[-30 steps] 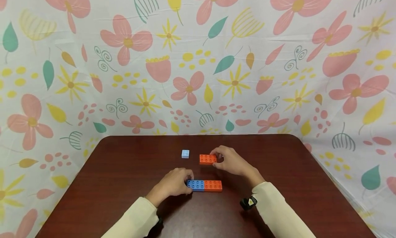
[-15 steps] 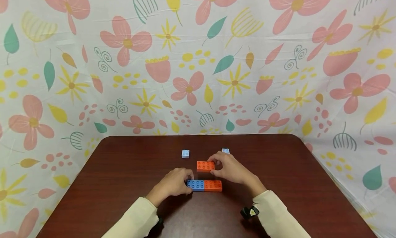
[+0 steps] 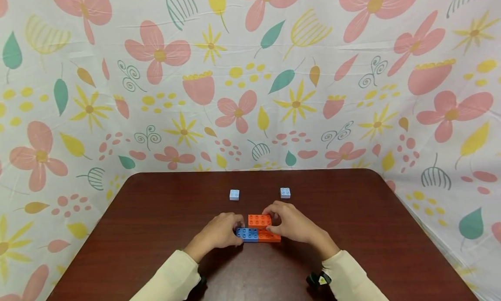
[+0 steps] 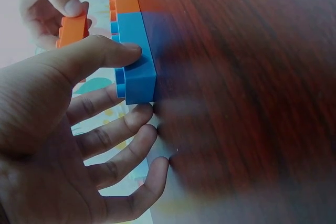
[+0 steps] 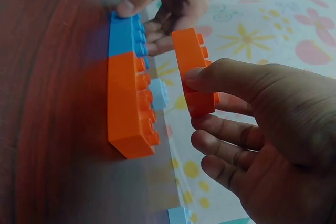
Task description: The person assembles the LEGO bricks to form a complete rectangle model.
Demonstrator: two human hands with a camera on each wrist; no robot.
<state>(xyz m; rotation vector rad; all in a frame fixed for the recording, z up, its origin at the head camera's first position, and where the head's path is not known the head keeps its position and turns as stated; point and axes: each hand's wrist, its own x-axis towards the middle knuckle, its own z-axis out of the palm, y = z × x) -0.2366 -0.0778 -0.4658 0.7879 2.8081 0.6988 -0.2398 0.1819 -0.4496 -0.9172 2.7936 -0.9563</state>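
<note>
**Right hand [image 3: 291,222] pinching an orange brick [image 3: 260,221], left hand [image 3: 217,231] holding a blue brick [image 3: 247,235]**

From the head view, the right thumb and fingers are closing narrowly on the right end of the orange brick. Compared with a second ago, that brick is sitting nearer the person, now showing just behind the row on the dark table [image 3: 176,201]. The row is staying put: the blue brick is meeting a lower orange brick [image 3: 272,239] end to end, and the left hand is keeping its place at the blue end. Farther back, two pale blue bricks [image 3: 234,195] [image 3: 285,193] are lying well apart; the right-hand one, hidden behind the hand a second ago, is now showing whole.

From the left wrist, the left thumb is pressing on the blue brick's side while the index finger is reaching round behind it; the other fingers are spreading beyond its end, loosely curled.

From the right wrist, the right thumb is lying across the orange brick's side, with fingers curling behind. The brick is hanging in the air with its studs facing up, above the studs of the row, and a gap is separating the two.
</note>
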